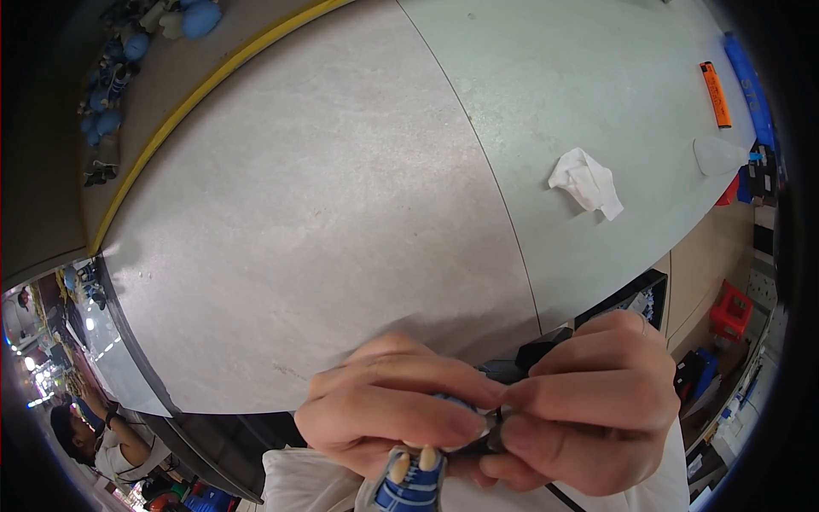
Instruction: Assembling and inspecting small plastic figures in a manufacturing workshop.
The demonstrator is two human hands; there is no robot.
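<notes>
Matt, smooth grey stone-look tabletop [324, 196], crumpled white soft paper tissue [587, 182] at right, glossy orange plastic lighter [715, 95] upper right, blue-and-white glossy plastic figure [412, 482] at bottom.

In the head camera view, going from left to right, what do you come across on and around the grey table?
Blue items beside the yellow strip → left hand holding a small blue and white toy → right hand pinching a small dark part → crumpled white cloth → orange marker → red crate.
</notes>
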